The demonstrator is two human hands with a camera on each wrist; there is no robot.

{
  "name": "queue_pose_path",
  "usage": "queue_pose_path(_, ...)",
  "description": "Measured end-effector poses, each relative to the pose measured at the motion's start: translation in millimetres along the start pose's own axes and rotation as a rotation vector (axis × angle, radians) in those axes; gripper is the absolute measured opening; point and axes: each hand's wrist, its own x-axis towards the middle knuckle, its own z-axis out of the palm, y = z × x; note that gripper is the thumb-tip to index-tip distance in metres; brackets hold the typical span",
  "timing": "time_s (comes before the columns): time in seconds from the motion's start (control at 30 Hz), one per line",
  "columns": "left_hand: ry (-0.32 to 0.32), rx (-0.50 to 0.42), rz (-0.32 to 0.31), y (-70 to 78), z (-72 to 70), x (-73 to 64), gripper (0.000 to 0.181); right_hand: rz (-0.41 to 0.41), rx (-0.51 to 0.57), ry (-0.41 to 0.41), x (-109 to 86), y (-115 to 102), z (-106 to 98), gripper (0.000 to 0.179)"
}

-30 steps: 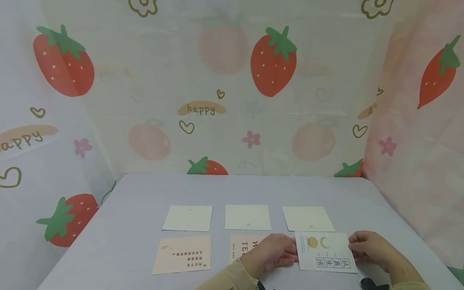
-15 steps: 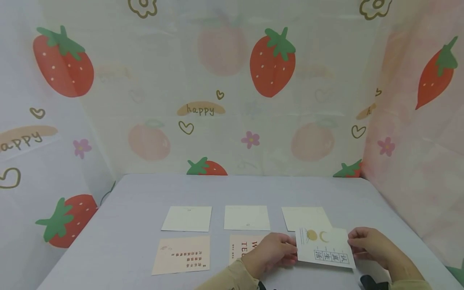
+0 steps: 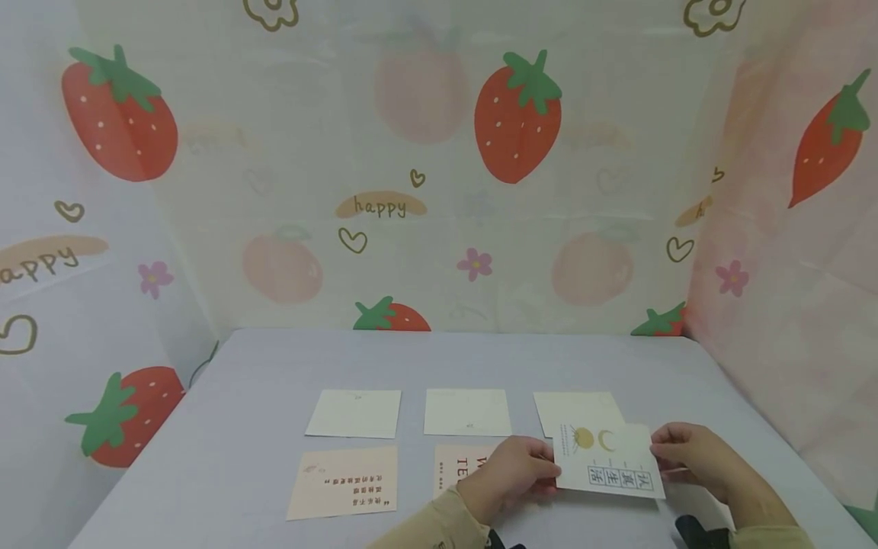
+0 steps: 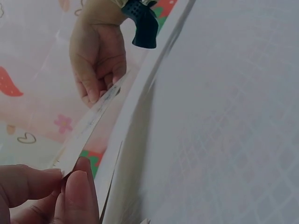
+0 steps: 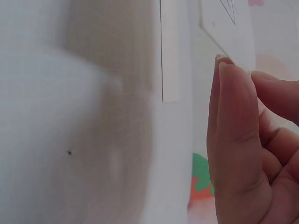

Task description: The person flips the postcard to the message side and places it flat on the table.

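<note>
A white card point(image 3: 607, 461) with a yellow sun and moon and a row of boxed characters is held up between both hands, tilted above the table. My left hand point(image 3: 511, 473) pinches its left edge, thumb against the fingers, as the left wrist view shows along the card's thin side point(image 4: 88, 133). At the opposite edge, my right hand point(image 3: 706, 465) pinches the card between thumb and fingers; one corner point(image 5: 229, 23) shows in the right wrist view. Under my left hand and sleeve, a cream card with red lettering point(image 3: 449, 469) is partly hidden.
Three pale cards lie in a back row: left point(image 3: 354, 415), middle point(image 3: 468, 415) and right point(image 3: 579, 408), the last partly covered by the held card. A peach card with brown writing point(image 3: 343, 488) lies front left. Strawberry-print cloth point(image 3: 405, 267) encloses the white table point(image 3: 446, 358).
Both hands have raised the sun-and-moon card off the table and moved it slightly left and away from me. It now overlaps the back right card in the head view.
</note>
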Motion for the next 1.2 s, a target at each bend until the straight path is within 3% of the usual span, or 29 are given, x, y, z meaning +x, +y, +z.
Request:
queue_pose_path(0.4,0.025,-0.043,-0.007,4.8,-2.8,-0.1,0.006,-0.046,0.011,-0.021,-0.7,0.3,3.2,0.018)
queue_pose_path(0.97,0.033,-0.023,-0.015,4.6,-5.6,1.7,0.003,-0.084,0.001,-0.012,1.2,0.1,1.9,0.014)
queue_pose_path(1.2,0.041,0.066,0.008,8.0,-10.9,3.9,0.003,-0.111,-0.017,-0.004,1.9,-0.5,-1.2,0.012)
